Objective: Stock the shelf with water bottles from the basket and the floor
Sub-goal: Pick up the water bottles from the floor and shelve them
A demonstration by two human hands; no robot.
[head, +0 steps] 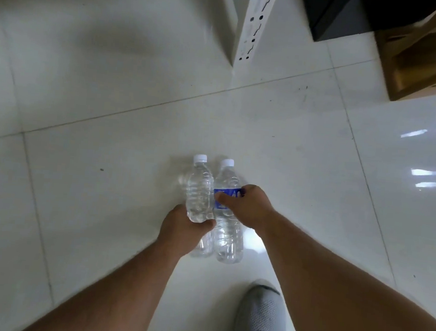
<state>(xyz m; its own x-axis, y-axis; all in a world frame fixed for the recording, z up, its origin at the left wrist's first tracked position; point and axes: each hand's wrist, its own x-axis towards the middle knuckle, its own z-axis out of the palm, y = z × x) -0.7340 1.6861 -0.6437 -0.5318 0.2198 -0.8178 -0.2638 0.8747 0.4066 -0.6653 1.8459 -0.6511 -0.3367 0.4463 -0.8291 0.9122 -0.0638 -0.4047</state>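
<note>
Two water bottles, side by side and touching, long axes pointing away from the person, white caps at the far end: the unlabelled bottle was gripped at its base by the left hand, the blue-labelled bottle pinched at the label by the right hand; a further clear bottle showed partly behind the left hand. Whether the gripped pair rested on the white tiled floor or hung just above it could not be told. Shelf upright stood well ahead, slightly right; no basket in view; grey shoe near.

Both hands reach down, left hand and right hand each curled in a grip.
</note>
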